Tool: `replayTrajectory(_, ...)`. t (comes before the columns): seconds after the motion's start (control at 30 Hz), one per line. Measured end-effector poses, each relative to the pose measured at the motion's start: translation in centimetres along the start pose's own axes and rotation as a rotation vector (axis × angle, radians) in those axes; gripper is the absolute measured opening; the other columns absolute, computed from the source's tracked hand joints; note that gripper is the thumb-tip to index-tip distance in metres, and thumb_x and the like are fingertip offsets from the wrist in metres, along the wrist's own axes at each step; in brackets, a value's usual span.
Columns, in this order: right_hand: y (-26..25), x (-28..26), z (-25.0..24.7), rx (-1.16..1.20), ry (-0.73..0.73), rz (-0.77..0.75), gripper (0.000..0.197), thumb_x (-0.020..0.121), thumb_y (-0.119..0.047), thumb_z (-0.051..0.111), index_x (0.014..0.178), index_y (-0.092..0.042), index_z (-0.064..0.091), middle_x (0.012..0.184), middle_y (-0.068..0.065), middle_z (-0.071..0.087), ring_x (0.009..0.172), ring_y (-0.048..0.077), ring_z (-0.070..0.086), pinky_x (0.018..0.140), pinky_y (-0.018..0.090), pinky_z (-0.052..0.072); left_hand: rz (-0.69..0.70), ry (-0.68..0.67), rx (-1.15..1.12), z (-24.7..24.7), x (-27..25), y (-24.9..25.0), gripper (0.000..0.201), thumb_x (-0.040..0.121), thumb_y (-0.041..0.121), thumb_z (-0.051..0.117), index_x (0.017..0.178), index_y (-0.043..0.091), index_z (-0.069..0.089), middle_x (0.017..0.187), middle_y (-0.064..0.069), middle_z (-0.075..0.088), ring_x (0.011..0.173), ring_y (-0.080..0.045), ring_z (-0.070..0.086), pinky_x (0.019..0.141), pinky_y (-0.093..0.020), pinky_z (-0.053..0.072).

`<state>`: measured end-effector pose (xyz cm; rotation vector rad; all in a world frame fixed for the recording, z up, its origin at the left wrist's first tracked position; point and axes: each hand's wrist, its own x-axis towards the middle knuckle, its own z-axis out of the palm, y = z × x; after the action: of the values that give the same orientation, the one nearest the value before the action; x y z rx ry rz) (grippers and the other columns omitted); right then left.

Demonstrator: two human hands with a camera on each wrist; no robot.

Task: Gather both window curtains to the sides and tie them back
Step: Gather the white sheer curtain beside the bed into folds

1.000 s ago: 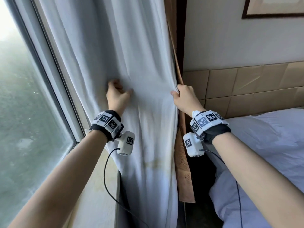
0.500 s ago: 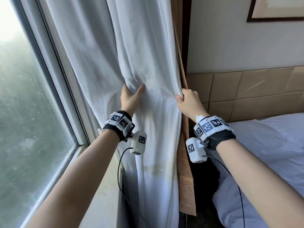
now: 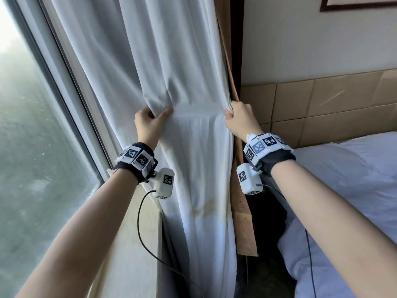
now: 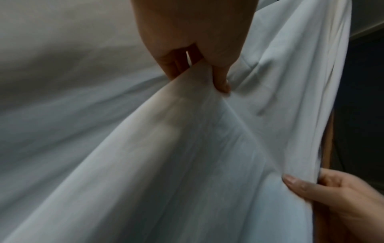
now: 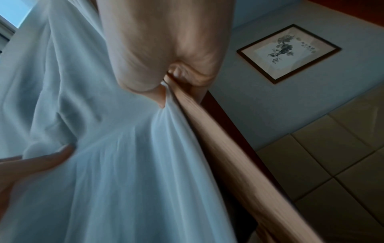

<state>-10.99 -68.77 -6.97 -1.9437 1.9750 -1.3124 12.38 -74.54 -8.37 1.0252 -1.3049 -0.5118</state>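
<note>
A white curtain (image 3: 150,61) hangs to the right of the window, bunched into folds. My left hand (image 3: 150,120) pinches a fold of the white curtain (image 4: 187,148) between thumb and fingers. My right hand (image 3: 238,119) grips the white curtain's (image 5: 124,164) right edge together with the brown curtain (image 3: 234,87) behind it. The fabric is stretched between the two hands. In the right wrist view the brown curtain (image 5: 228,156) runs down beside the white one. No tie-back shows in any view.
The window glass (image 3: 32,125) and its frame (image 3: 71,82) lie to the left, with a sill (image 3: 133,244) below. A bed with white bedding (image 3: 343,190) stands at the right against a tan padded headboard (image 3: 322,104). A framed picture (image 5: 288,52) hangs on the wall.
My left hand has slid right along the white curtain, bunching it closer to my right hand, and now pinches a fold. My right hand has kept its grip on the edge.
</note>
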Motion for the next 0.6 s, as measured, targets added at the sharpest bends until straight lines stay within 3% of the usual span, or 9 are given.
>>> replayTrajectory(0.17,-0.5,-0.2,0.0,-0.01,0.018,-0.003,0.035,0.094,-0.011,0.042,0.064,-0.014,0.025,0.069,0.008,0.036,0.079,0.036,0.042,0.073,0.04,0.043,0.105,0.056,-0.02,-1.1,-2.1,0.5,0.036,0.078,0.042,0.072,0.077,0.006,0.065,0.07,-0.003,0.062,0.064,-0.013,0.055,0.061,-0.047,0.053)
replayTrajectory(0.3,-1.3,-0.7,0.2,-0.028,0.047,-0.027,0.02,0.093,-0.01,0.045,0.074,-0.006,0.04,0.084,0.021,0.049,0.082,0.043,0.052,0.077,0.043,0.05,0.264,0.053,0.092,0.3,-5.6,2.3,0.035,0.088,0.036,0.062,0.077,0.003,0.058,0.064,-0.01,0.061,0.059,-0.013,0.051,0.055,-0.041,0.045)
replayTrajectory(0.37,-1.8,-0.9,0.2,-0.027,0.02,-0.04,0.014,0.09,-0.008,0.046,0.077,-0.003,0.045,0.085,0.022,0.051,0.083,0.044,0.055,0.077,0.043,0.051,0.342,-0.046,0.143,1.6,-6.6,3.2,0.038,0.088,0.036,0.061,0.076,0.001,0.055,0.064,-0.016,0.06,0.056,-0.02,0.053,0.054,-0.041,0.043)
replayTrajectory(0.43,-2.2,-1.1,0.3,-0.011,-0.019,-0.051,0.01,0.086,-0.007,0.047,0.081,0.0,0.052,0.086,0.022,0.054,0.087,0.046,0.057,0.078,0.042,0.052,0.416,-0.214,0.205,3.1,-6.9,4.0,0.027,0.085,0.025,0.063,0.082,-0.001,0.056,0.071,-0.014,0.062,0.062,-0.023,0.058,0.058,-0.041,0.047)
replayTrajectory(0.47,-2.4,-1.2,0.4,0.002,-0.031,-0.057,0.012,0.086,-0.006,0.047,0.085,0.002,0.056,0.089,0.024,0.057,0.09,0.046,0.057,0.078,0.042,0.052,0.433,-0.282,0.228,3.9,-6.9,4.5,0.018,0.084,0.018,0.062,0.086,0.0,0.057,0.074,-0.008,0.064,0.065,-0.018,0.059,0.062,-0.036,0.049)
replayTrajectory(0.53,-2.6,-1.5,0.4,0.047,-0.042,-0.06,0.014,0.085,-0.007,0.049,0.086,0.001,0.06,0.087,0.022,0.06,0.088,0.043,0.058,0.072,0.035,0.049,0.412,-0.36,0.244,5.2,-6.6,5.4,0.003,0.086,0.01,0.059,0.089,0.009,0.059,0.075,0.01,0.061,0.065,-0.003,0.058,0.059,-0.014,0.047)
replayTrajectory(0.6,-2.6,-2.0,0.2,0.091,-0.052,-0.039,0.015,0.084,-0.006,0.046,0.08,-0.001,0.06,0.077,0.015,0.056,0.083,0.038,0.055,0.067,0.029,0.041,0.354,-0.392,0.254,6.2,-6.2,5.3,0.006,0.089,0.009,0.054,0.087,0.013,0.058,0.072,0.015,0.056,0.065,-0.002,0.055,0.056,-0.004,0.039)
